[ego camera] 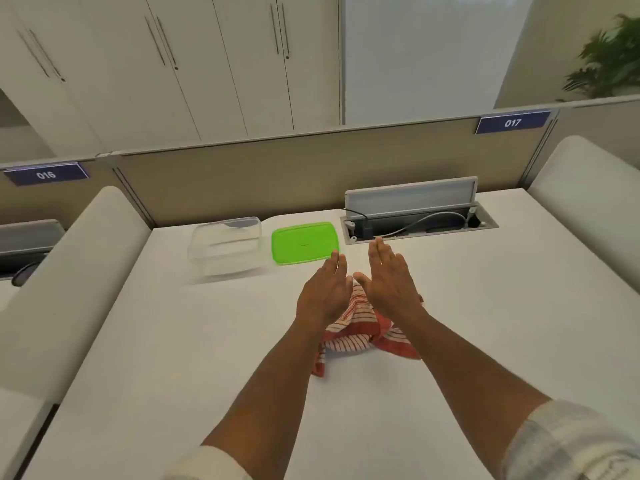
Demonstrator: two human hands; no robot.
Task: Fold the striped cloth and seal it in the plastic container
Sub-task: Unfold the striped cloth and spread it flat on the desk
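Observation:
A red and white striped cloth lies crumpled on the white desk, partly hidden under my wrists. My left hand and my right hand hover side by side above it, fingers stretched out and pointing away, holding nothing. Beyond them stands a clear plastic container with no lid on. Its green lid lies flat just to the right of it.
An open cable hatch with a raised flap and wires sits in the desk behind the lid. A beige partition bounds the far edge. White padded dividers rise at the left and right sides.

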